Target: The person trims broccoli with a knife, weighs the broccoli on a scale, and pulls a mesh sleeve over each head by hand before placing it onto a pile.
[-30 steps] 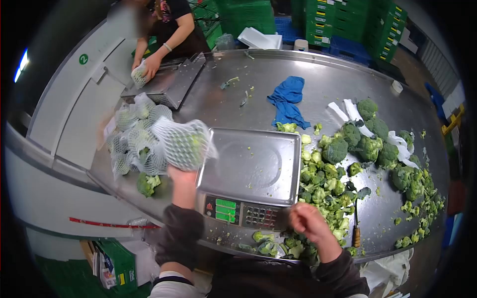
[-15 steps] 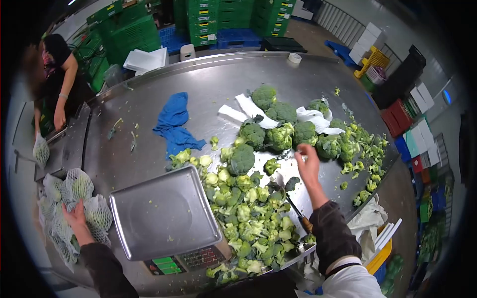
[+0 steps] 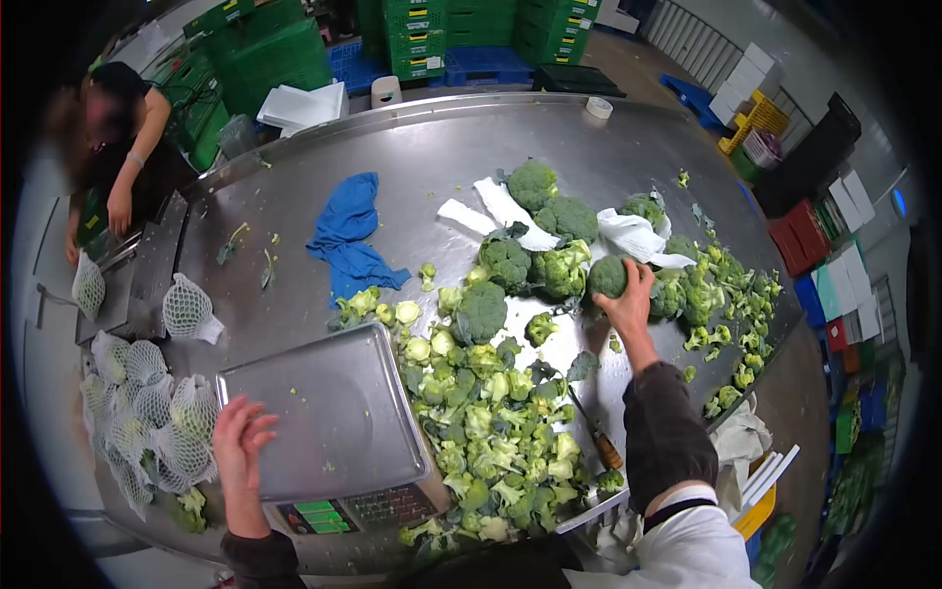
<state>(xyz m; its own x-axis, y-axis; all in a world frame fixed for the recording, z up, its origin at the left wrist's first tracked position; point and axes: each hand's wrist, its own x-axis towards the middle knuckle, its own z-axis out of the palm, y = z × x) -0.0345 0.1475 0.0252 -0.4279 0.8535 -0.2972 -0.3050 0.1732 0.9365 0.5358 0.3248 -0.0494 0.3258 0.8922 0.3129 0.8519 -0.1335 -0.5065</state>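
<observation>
My right hand [image 3: 630, 299] is closed around a dark green broccoli head [image 3: 608, 278] among other whole heads in the middle of the table. Over the left edge of the weighing scale's metal tray [image 3: 329, 417] my left hand [image 3: 241, 437] is held up, fingers apart, with nothing in it. Left of that hand lies a heap of broccoli heads in white net sleeves [image 3: 152, 402]. Cut broccoli florets and stems [image 3: 491, 422] are piled between the scale and my right arm. A knife [image 3: 604, 445] with a wooden handle lies beside the pile.
A blue cloth [image 3: 343, 240] and white net sleeves [image 3: 510, 211] lie on the steel table [image 3: 422, 147]. One netted head [image 3: 188, 309] sits apart near a co-worker [image 3: 128, 147] at the far left. Green crates [image 3: 481, 29] stand behind. Loose florets [image 3: 741, 324] line the right edge.
My left hand has left the netted heads and moved right to the scale. My right hand has closed on a broccoli head. A netted head has appeared on the table near the co-worker.
</observation>
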